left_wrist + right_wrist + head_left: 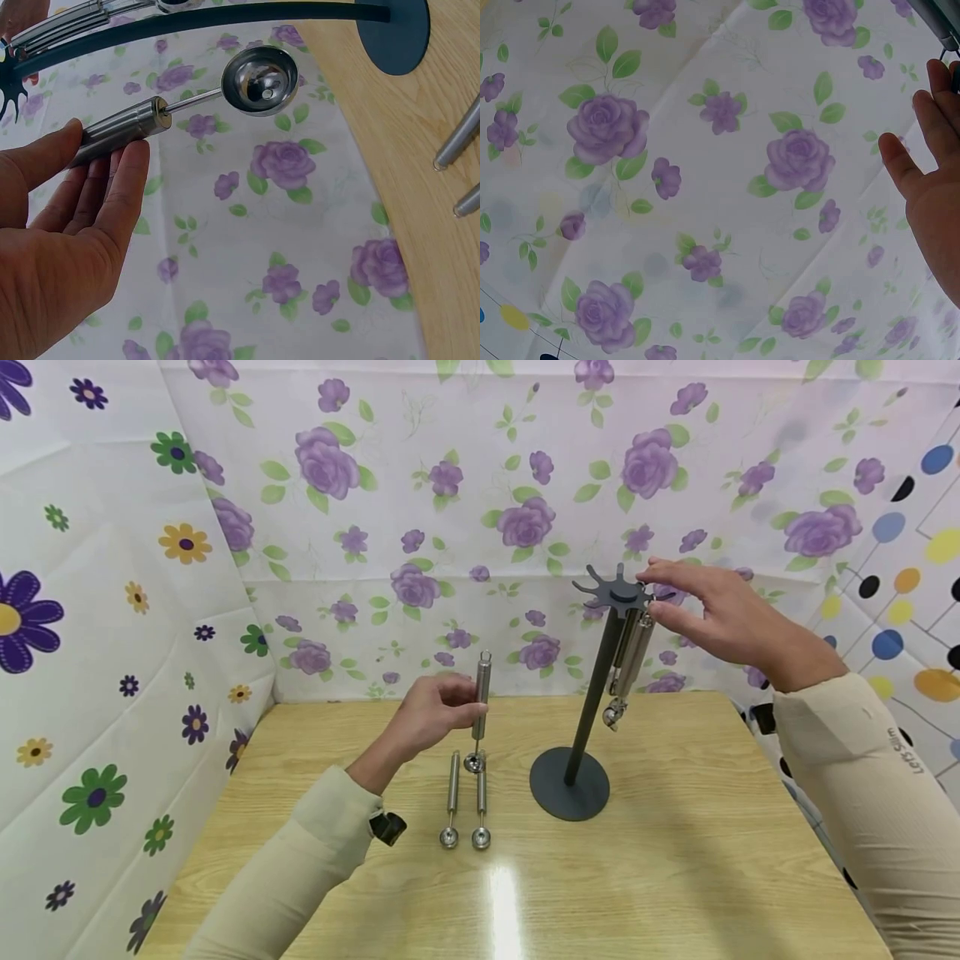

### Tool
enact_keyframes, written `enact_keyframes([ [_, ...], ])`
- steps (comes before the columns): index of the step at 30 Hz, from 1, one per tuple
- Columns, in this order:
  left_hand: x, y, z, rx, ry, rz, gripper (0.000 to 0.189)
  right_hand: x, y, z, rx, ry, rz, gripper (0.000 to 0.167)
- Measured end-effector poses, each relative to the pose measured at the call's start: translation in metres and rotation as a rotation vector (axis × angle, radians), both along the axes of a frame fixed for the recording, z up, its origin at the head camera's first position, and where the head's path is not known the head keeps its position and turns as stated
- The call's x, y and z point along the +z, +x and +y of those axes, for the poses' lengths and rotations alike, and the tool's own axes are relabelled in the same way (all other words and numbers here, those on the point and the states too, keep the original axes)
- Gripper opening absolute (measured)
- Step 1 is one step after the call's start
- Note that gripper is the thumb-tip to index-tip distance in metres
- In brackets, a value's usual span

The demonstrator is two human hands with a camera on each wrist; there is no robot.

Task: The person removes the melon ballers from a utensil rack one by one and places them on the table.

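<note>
My left hand (435,714) pinches the metal handle of a melon baller (483,681) between thumb and fingers, loop end up and scoop down. In the left wrist view its round bowl (260,81) points away from the fingers. Two more melon ballers, one on the left (453,789) and one on the right (482,802), lie side by side below it on the table. My right hand (720,610) is at the hooked top of a dark utensil stand (594,693), thumb and fingers spread beside the loops of several hanging metal utensils (637,647). Its fingertip contact is unclear.
The stand's round base (570,806) rests on the wooden table (675,860), right of the lying ballers. A flowered cloth (420,510) hangs behind the table, with other patterned cloths at the left (97,693) and right (900,568).
</note>
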State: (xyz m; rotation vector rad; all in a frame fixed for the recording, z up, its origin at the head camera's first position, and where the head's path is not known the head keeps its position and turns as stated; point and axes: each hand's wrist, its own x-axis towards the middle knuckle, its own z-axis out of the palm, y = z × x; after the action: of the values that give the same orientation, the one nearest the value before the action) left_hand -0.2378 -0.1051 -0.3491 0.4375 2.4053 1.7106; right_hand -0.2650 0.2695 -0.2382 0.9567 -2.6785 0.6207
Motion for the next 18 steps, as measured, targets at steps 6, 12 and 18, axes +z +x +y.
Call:
enact_keyframes([
  [6, -0.006, 0.001, -0.012, 0.024, 0.005, -0.024, 0.027, 0.000, -0.001, -0.002, 0.001, -0.013, 0.001, 0.052],
  [12, -0.016, 0.005, -0.021, 0.056, 0.003, -0.075, 0.030, -0.001, 0.000, -0.001, -0.001, -0.017, -0.002, 0.052],
  [18, -0.030, 0.008, -0.028, 0.071, -0.003, -0.090, 0.031, -0.002, 0.000, -0.001, -0.005, -0.020, 0.003, 0.052],
])
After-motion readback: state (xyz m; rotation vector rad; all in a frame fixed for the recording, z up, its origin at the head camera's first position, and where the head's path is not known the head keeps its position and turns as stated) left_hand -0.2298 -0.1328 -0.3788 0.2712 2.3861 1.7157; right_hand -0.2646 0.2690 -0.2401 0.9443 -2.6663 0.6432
